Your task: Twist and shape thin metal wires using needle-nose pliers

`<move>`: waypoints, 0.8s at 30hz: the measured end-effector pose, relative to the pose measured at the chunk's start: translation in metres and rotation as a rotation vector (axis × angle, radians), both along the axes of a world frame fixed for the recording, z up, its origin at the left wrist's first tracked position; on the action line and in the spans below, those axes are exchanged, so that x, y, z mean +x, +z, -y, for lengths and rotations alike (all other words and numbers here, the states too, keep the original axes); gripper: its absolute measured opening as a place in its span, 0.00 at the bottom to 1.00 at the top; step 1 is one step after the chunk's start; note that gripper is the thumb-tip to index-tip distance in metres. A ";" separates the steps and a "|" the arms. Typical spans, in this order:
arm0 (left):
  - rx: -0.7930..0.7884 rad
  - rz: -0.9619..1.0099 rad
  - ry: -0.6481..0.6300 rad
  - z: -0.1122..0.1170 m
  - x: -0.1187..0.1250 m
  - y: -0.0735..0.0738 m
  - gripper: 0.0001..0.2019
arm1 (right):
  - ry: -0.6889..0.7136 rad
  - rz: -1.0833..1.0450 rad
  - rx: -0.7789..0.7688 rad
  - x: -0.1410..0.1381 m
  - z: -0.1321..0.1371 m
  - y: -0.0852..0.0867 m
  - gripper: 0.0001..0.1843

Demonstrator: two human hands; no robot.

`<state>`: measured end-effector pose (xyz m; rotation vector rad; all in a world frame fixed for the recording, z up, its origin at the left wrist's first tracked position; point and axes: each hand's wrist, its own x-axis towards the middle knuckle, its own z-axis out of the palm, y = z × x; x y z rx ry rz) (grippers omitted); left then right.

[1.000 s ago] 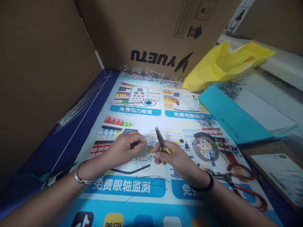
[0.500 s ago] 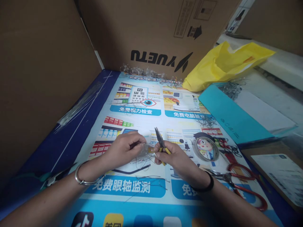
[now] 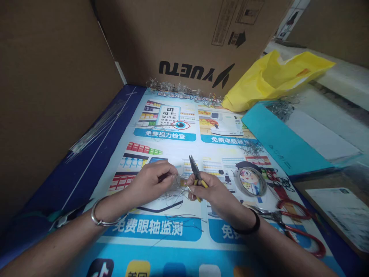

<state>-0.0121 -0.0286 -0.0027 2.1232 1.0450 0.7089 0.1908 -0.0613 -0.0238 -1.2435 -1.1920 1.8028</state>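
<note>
My left hand (image 3: 151,181) is closed in a pinch on a small clear piece threaded with thin wire (image 3: 179,182), held just above the printed poster (image 3: 161,231). My right hand (image 3: 211,192) is closed round yellow-handled needle-nose pliers (image 3: 195,172), whose dark jaws point up and away. Its fingertips also touch the wire piece between the two hands. Loose thin wires (image 3: 175,200) lie on the poster under the hands. A silver bangle is on my left wrist, a black band on my right.
A roll of clear tape (image 3: 250,181) lies right of my right hand, red-handled scissors (image 3: 294,221) beyond it. A teal folder (image 3: 276,142) and yellow bag (image 3: 273,79) sit at right. Cardboard boxes (image 3: 184,42) wall the back and left. Wire bundles (image 3: 95,129) lie at left.
Almost nothing has moved. Both hands stay together over the same spot, with only small finger shifts on the wire piece.
</note>
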 end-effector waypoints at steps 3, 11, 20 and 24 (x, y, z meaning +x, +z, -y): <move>-0.003 0.006 -0.002 0.001 0.000 0.000 0.08 | -0.004 -0.021 -0.009 0.001 0.000 -0.002 0.10; 0.013 0.009 -0.004 0.000 0.001 0.000 0.08 | -0.009 -0.080 -0.023 0.000 -0.001 -0.007 0.09; 0.048 0.005 -0.019 0.000 0.001 -0.001 0.08 | -0.009 -0.103 -0.020 0.001 -0.001 -0.008 0.09; 0.061 -0.003 -0.021 0.000 -0.001 -0.003 0.07 | -0.013 -0.122 -0.015 0.001 -0.002 -0.009 0.09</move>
